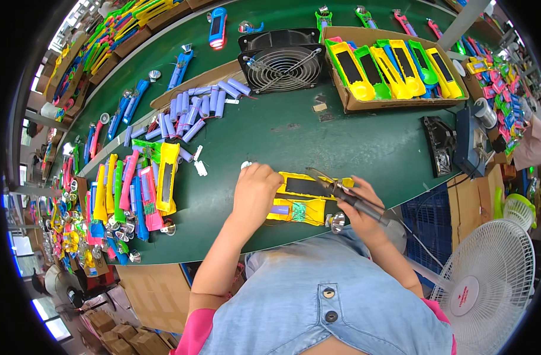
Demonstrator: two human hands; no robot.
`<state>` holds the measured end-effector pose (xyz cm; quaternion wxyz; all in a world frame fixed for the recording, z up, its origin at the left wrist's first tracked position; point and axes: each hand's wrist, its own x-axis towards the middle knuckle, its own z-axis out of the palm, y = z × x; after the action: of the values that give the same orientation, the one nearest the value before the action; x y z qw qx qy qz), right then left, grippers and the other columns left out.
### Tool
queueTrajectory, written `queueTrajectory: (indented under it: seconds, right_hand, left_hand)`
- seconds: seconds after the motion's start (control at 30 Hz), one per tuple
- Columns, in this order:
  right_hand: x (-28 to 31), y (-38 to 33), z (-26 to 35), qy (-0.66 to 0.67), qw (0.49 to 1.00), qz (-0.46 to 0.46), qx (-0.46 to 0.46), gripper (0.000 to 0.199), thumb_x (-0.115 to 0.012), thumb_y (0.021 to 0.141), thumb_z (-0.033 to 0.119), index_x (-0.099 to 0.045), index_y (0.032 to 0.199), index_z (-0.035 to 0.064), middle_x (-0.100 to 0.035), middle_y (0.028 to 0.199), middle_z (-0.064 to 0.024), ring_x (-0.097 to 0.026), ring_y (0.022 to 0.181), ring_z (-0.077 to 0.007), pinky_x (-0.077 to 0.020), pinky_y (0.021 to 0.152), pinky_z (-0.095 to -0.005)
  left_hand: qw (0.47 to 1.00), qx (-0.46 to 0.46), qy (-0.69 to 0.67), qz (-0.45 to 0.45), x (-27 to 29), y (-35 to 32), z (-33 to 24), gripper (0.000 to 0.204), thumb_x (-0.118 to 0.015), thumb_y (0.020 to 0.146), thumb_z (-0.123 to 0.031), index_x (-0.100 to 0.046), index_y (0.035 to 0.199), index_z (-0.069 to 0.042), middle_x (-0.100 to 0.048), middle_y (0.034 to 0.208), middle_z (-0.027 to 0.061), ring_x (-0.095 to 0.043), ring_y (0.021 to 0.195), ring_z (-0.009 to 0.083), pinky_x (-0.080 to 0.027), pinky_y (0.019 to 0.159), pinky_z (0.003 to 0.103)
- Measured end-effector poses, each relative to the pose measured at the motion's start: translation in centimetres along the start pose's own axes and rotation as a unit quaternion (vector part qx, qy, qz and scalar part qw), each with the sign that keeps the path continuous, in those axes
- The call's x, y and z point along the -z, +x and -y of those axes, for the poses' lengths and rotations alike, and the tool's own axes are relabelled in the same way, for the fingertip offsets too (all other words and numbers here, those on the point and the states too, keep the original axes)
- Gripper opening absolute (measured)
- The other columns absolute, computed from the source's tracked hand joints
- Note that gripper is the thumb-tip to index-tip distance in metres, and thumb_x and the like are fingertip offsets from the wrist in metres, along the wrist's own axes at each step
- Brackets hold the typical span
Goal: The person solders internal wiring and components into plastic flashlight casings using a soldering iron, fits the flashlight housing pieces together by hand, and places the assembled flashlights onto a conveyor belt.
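While soldering: hands point(256, 192) on flashlight point(303, 201)

An assembly workshop is shown: a green counter point(341, 142) crowded with torch casings point(394, 68), battery cells point(202, 106) and cardboard trays.

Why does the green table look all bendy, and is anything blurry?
In the head view the fisheye lens bends the green table toward the dark round rim; the yellow flashlight casing and both hands at the centre look sharp; the windows on the left glare white.
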<state>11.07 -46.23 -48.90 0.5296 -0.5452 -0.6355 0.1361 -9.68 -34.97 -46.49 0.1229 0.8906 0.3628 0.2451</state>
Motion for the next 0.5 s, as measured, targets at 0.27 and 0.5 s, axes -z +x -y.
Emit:
queueTrajectory:
  seconds: [0.27, 0.5]
  right_hand:
    - [-2.1, 0.0, -0.3, 0.326, 0.858, -0.101, -0.385, 0.012, -0.058, 0.079, 0.0, -0.053, 0.088, -0.0058, -0.059, 0.073, -0.0102, -0.058, 0.061, -0.0122, -0.0476, 0.052, -0.0227]
    - [-2.4, 0.2, -0.5, 0.313, 0.857, -0.08, -0.401, 0.01, -0.057, 0.079, 0.0, -0.054, 0.087, -0.0051, -0.059, 0.073, -0.0096, -0.058, 0.059, -0.011, -0.0466, 0.05, -0.0209]
  left_hand:
    - [0.984, -0.005, 0.018, 0.179, -0.8, 1.5, 0.4, 0.002, -0.059, 0.065, -0.006, -0.058, 0.067, -0.006, -0.05, 0.07, 0.0083, -0.05, 0.075, 0.0261, -0.041, 0.067, 0.035]
    - [0.981, 0.009, -0.013, 0.191, -1.1, 1.5, 0.7, 0.003, -0.059, 0.064, -0.005, -0.057, 0.066, -0.004, -0.049, 0.07, 0.0109, -0.05, 0.075, 0.028, -0.042, 0.067, 0.036]
